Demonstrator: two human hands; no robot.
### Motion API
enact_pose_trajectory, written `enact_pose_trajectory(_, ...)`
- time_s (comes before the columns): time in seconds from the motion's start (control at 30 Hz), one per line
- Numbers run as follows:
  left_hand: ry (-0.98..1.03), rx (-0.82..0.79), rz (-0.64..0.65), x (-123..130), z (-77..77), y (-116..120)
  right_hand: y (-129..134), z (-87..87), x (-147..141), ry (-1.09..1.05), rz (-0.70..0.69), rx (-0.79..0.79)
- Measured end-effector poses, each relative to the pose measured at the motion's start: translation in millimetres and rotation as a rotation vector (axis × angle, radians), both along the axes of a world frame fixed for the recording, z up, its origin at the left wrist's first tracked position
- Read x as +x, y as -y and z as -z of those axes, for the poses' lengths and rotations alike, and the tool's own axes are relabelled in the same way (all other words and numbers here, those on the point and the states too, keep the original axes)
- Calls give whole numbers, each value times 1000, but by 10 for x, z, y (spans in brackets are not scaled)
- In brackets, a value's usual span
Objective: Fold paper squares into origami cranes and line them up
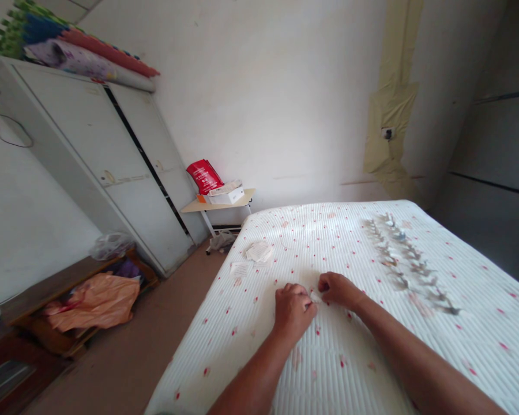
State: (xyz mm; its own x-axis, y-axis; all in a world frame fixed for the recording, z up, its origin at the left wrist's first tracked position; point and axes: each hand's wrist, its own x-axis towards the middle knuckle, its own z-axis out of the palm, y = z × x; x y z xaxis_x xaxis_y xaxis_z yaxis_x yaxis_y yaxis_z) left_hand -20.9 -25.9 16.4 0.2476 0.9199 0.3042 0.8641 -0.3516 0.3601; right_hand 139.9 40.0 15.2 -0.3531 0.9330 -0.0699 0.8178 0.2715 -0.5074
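Head view: curled hands (293, 309) (339, 289) close together over bedding (237, 351)

Pale piece (315, 296) too small to identify, grey objects (401, 281) blurred, forearms (263, 369) cropped

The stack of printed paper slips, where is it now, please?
In the head view, the stack of printed paper slips lies on the white bed cover, near its left edge and beyond the left hand, with loose slips just in front.
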Motion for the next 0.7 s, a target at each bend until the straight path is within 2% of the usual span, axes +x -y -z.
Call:
enact_pose_trajectory(0.17, 38, -62, -180, 87, 42, -90, -10, 25, 3, -7, -8, -7)
enact_pose_trajectory(0.5, 76, -180, -177, 31, 39, -99, 1, 30, 2, -2, -8, -25)
enact_pose_trajectory(0.7, 111, -151, -204, 67, 50, -99, 11, -4, -4, 1, -12, -20)
